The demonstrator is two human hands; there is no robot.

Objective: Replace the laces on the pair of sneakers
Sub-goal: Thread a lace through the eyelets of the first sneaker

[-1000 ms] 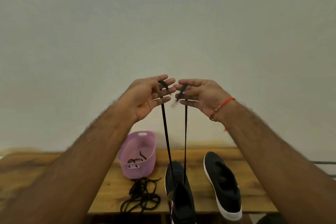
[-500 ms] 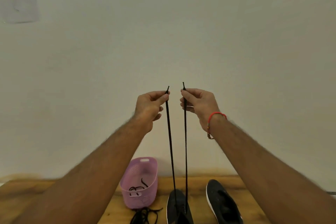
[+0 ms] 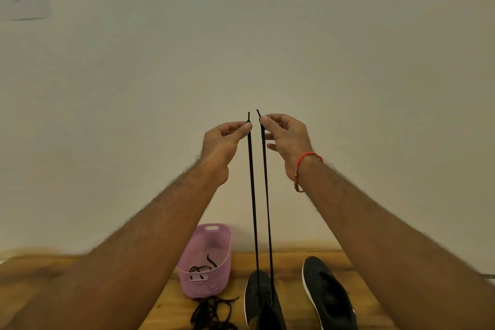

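While both sneakers run off-frame, each hand pinches lace.

**Open air above, crowded strip below**

Both hands are raised against a bare wall, with open room above and to either side. Between the left hand and the right hand only a narrow gap remains, and two taut lace strands run down through it to the near sneaker, barring a straight pass across.

On the surface, the pink basket stands just left of that sneaker, with a loose lace pile in front of it. The second sneaker lies to the right, leaving a bare lane between the two shoes. The forearms cover the surface's outer parts.
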